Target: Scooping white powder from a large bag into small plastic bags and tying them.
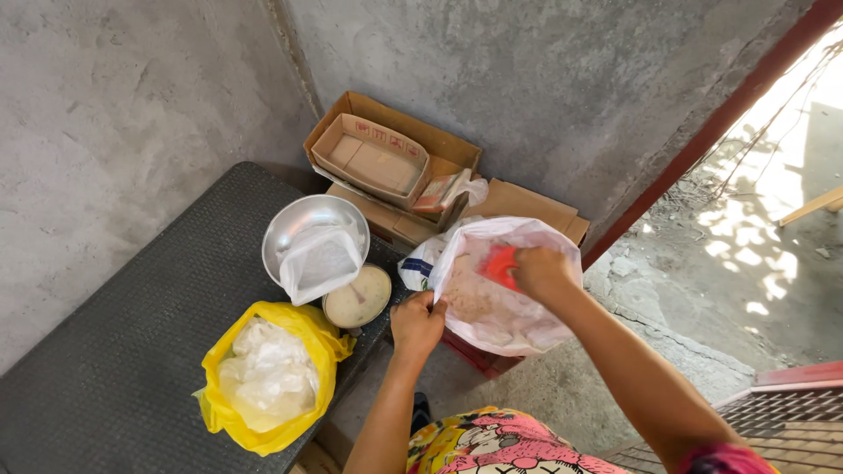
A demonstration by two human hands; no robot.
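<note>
Held open at its near rim by the left hand [418, 323], the white sack [505, 290] stands just off the dark table's [132, 351] edge. Inside its mouth, a red scoop [500, 265] is gripped by the right hand [542, 272]. Cardboard boxes [386, 158] crowd behind; bare concrete floor [702, 307] lies rightward.

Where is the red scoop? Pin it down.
In the head view, the red scoop is right of centre, inside the open white sack, held by the right hand.
</note>
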